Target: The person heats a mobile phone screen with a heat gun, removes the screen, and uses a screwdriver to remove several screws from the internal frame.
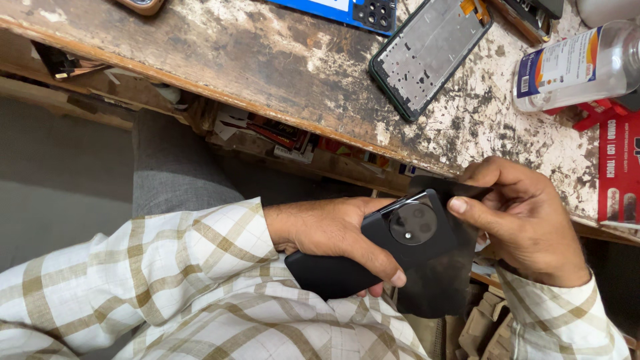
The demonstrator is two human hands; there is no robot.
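My left hand (333,233) grips a black phone (387,250) from behind, its back with a round camera bump facing up. My right hand (527,220) pinches a thin dark film sheet (437,280) that lies partly over the phone's right end, thumb pressing near the phone's top corner. Both hands are held below the edge of a worn wooden workbench (267,60), above my lap. Checked shirt sleeves cover both forearms.
On the bench lie a bare phone frame (427,57), a clear plastic bottle with a label (580,67), a red box (620,173), and a blue card with a phone case (353,10). A shelf with clutter sits under the benchtop.
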